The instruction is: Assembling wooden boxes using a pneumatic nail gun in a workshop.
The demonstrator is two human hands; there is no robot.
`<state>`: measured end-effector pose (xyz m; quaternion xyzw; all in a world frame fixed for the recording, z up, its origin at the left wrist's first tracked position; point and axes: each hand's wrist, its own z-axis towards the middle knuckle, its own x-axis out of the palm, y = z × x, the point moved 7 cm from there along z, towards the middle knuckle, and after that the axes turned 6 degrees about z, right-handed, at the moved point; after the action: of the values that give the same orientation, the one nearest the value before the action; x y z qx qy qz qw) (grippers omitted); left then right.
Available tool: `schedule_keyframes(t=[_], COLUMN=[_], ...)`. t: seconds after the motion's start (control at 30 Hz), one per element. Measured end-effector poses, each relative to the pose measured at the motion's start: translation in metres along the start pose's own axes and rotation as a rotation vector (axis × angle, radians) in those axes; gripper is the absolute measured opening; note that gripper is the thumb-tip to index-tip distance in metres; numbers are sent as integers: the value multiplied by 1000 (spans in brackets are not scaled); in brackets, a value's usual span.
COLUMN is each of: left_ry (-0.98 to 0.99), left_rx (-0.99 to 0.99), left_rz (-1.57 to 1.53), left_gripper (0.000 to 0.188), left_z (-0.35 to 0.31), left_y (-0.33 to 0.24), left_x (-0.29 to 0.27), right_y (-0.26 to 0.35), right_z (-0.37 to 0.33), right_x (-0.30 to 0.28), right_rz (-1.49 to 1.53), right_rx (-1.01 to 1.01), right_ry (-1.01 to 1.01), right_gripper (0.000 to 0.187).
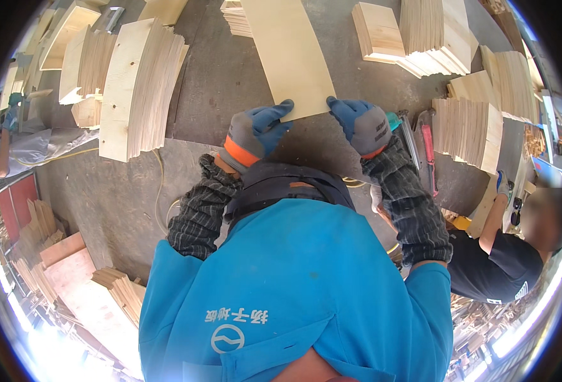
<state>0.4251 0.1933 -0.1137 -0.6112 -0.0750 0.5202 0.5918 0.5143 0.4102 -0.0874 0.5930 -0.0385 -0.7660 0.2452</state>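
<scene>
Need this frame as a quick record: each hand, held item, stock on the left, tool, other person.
left hand: gloved in blue and grey, at the near-left corner
right hand: gloved alike, at the near-right corner
held: long, flat, pale wooden board
stock, left: stack of thin, pale, rectangular wooden boards
tool, right: long red-handled tool, kind unclear
other: person in black top, right

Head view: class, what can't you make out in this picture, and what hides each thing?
Pale board, far end: head view, cut off by the upper edge.
Pale board, underside: head view, hidden by its own upper face.
Co-worker's head at the right: head view, blurred.
Co-worker at the left: head view, partly lost beyond the picture's round edge.
</scene>
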Motion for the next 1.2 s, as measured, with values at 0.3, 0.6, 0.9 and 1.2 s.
schedule_keyframes(t=[0.3,0.6,0.9,1.2], left_ry=[-30,-105,-191,-201], left_rx=[51,192,257,235], left_rz=[59,141,262,176], left_gripper=[34,32,32,32], left_z=[-1,3,-1,0], left_y=[-2,-4,2,10], left_x=[1,1,2,9], right_y=[-5,2,-109,-126], right_z=[-3,0,-124,-245], right_x=[3,-4,-30,33], right_rz=[41,7,604,-289], right_rx=[61,8,985,815], right_ry=[84,28,-465,-90], right_gripper=[42,47,56,99])
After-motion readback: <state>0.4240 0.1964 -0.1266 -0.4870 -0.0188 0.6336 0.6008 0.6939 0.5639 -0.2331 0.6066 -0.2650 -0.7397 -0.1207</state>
